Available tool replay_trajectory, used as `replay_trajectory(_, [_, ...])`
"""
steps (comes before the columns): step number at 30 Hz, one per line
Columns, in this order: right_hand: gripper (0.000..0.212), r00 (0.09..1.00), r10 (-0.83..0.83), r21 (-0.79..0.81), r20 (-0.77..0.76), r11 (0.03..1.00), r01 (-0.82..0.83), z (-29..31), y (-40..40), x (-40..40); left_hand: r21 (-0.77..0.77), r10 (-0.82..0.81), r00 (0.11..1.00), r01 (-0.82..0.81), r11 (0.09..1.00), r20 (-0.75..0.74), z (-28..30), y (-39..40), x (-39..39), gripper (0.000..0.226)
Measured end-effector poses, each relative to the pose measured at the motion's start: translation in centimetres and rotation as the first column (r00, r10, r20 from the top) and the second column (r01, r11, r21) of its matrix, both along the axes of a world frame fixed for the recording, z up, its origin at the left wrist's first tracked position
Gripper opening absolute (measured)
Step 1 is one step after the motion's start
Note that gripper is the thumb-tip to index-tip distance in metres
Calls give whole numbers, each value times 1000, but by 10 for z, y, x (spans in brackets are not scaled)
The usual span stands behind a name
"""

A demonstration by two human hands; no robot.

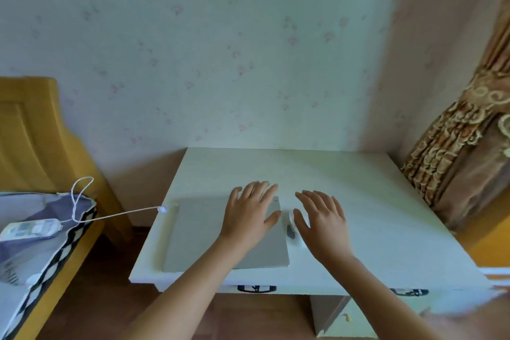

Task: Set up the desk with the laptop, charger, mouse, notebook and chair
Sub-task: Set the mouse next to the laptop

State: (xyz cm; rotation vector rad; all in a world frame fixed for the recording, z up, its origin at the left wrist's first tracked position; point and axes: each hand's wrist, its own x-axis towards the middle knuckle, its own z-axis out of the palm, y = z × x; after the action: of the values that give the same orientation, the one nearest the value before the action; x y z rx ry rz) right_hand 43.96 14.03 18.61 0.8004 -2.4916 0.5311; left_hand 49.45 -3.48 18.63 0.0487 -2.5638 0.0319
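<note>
A closed grey laptop (pixel 198 234) lies flat on the white desk (pixel 372 215), towards its left front. My left hand (pixel 249 211) hovers over the laptop's far right corner, fingers spread, holding nothing. A white mouse (pixel 292 225) with a dark part sits just right of the laptop, partly hidden by my right hand (pixel 321 222), which is over it with fingers spread. A white charger cable (pixel 121 212) runs from the laptop's far left corner across the gap to the bed. I see no notebook or chair.
A bed (pixel 33 265) with a checked cover stands left of the desk, with a white power strip (pixel 30 228) on it and a yellow wooden headboard (pixel 30 132) behind. A brown curtain (pixel 469 163) hangs at the right. Drawer handles (pixel 256 288) show on the desk's front.
</note>
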Motion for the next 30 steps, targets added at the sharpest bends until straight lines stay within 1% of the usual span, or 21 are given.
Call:
replay_trajectory(3, [37,997,-76,-5,2,997,76,13,1,23,-5,-85,995,85,996,-47,11,-3,9,52])
replay_trajectory(7, [36,982,-188,-39,21,981,189,29,6,59,-33,-206,977,204,978,-55,20,-8,24,51])
replay_trajectory(12, [41,942,-333,-68,37,940,335,37,26,114,-22,-353,936,353,935,1,25,2,45,52])
replay_trajectory(16, [41,879,-476,-64,22,877,476,39,63,160,-2,-481,874,482,876,70,27,37,56,56])
replay_trajectory(19, [39,812,-583,-58,8,811,582,42,103,191,1,-572,814,575,818,106,31,83,64,57])
replay_trajectory(22, [39,729,-684,-68,-7,728,682,42,151,223,17,-674,728,678,735,126,36,146,75,57])
replay_trajectory(24, [38,676,-736,-96,-19,675,732,42,188,246,34,-745,655,748,663,129,41,196,84,57])
replay_trajectory(26, [38,615,-788,-89,-26,614,784,42,229,272,39,-800,585,803,594,133,46,248,98,58])
replay_trajectory(30, [39,471,-882,-81,-30,472,878,40,318,330,86,-872,471,871,484,133,46,360,134,58])
